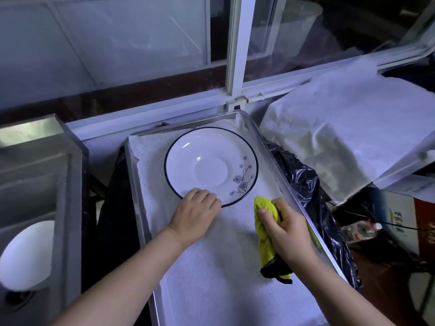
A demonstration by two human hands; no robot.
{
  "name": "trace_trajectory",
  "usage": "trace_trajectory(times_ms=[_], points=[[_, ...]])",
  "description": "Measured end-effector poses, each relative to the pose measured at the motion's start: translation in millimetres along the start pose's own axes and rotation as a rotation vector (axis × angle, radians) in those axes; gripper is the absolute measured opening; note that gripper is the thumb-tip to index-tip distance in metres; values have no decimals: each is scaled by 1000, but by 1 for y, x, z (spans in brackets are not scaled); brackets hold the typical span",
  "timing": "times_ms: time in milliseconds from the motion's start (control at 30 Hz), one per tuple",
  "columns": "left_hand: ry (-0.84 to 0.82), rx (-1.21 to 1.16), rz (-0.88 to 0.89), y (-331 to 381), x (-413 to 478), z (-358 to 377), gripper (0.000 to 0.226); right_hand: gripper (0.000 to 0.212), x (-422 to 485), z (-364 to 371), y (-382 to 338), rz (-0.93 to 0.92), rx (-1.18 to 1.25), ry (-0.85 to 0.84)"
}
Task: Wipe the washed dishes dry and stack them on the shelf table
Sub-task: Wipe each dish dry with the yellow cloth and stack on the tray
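Note:
A white plate [210,164] with a dark rim and a blue flower print lies on the shelf table [277,161], a metal tray lined with white mesh cloth. My left hand [195,214] curls its fingers over the plate's near rim. To the right, my right hand [288,229] grips a bunched yellow cloth [264,234] with a black edge, held just above the liner and clear of the plate.
A metal sink [35,184] sits at the left with a white dish [26,252] in it. A black plastic bag [303,184] hangs beside the tray's right rim. A white-covered surface [341,128] stands at the right, windows behind.

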State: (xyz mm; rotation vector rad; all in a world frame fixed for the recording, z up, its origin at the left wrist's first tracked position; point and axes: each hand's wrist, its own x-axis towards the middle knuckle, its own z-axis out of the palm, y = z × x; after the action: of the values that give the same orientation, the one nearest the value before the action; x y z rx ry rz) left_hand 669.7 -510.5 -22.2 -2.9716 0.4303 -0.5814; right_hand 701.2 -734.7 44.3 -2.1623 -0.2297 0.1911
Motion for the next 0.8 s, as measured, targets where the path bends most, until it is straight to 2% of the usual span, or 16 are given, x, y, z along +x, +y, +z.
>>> trace_trajectory(times_ms=[333,433,500,667,800], points=[[-65,-146,-109,-3,-2,-17,13,21,-13,14,-7,-132,-178,-81],[-17,-204,-187,-11,-10,-43,29,20,-18,25,-24,-159,-201,-113],[43,-217,-262,-19,-25,-70,31,22,-23,35,-41,-202,-208,-126],[54,-193,-418,-61,-116,-133,28,26,-41,77,-107,-328,-147,-203],[-86,-129,-646,-105,-224,-164,28,34,-61,141,-172,-446,-112,-242]])
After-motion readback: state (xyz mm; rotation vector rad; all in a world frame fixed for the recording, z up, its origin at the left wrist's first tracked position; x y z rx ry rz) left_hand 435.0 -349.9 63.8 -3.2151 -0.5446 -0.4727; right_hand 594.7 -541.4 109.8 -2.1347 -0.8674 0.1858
